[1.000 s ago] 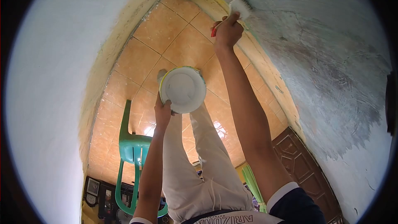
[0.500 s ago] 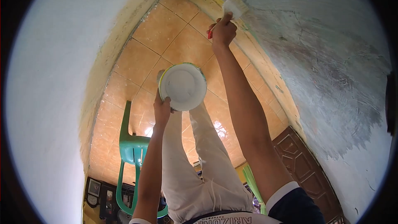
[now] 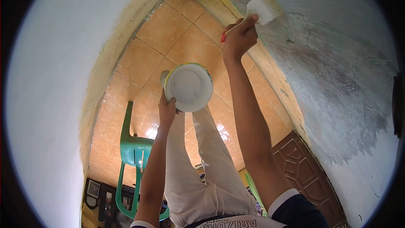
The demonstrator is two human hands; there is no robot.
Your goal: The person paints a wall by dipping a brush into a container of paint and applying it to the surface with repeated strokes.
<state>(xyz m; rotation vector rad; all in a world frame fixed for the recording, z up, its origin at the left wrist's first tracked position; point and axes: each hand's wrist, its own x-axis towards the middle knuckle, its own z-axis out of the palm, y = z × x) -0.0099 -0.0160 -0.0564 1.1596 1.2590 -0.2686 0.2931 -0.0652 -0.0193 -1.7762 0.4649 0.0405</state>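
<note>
My right hand (image 3: 241,40) is closed round the handle of a wide paintbrush (image 3: 262,9), whose pale bristles point up and right against the grey, patchy wall (image 3: 325,63). A red end of the handle shows below my fingers. In my left hand (image 3: 167,110) is a round white paint bucket (image 3: 189,87), gripped at its rim with the thumb on the near edge. White paint lies inside it, and yellow and green show along its outer edge. The bucket is held above the tiled floor, in front of my legs.
A green plastic chair (image 3: 136,150) stands at lower left on orange tiles (image 3: 192,44). The pale left wall (image 3: 46,84) meets the right wall in a corner ahead. A brown panelled door (image 3: 306,169) is at lower right. Dark framed items (image 3: 93,188) sit at bottom left.
My right hand and the paintbrush have moved right and slightly down along the wall. The bucket in my left hand has shifted a little to the right.
</note>
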